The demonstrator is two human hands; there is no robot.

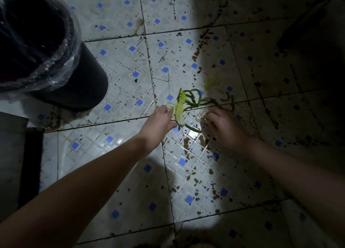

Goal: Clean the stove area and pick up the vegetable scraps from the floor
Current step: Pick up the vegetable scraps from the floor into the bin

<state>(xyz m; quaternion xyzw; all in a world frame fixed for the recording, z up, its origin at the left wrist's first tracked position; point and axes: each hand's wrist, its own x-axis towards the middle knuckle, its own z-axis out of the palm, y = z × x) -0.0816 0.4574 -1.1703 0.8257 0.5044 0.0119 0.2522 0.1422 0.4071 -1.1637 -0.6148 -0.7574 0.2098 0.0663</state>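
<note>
Both bare forearms are extended over the stained tile floor [119,64]. A pale leaf scrap [179,110] is pinched by the left hand [158,121], tangled green stems [194,100] trailing beyond it. A small whitish piece [198,119] is nipped by the right hand [225,128] (partly shadowed). Farther left, a plastic-lined dark bin [61,64] is noted.

Glazed ceramic is seen across the floor [119,64], white tile with small blue insets, glossy where light is caught at centre frame, its finish dulled by dark specks and brown stains toward the right. At upper left, a dark matt bin [84,83] is lined with thin clear plastic film [56,66], crinkled and shiny over the rim. The scraps [186,105] at centre are shown as smooth green stems and a limp, pale, ribbed leaf.
</note>
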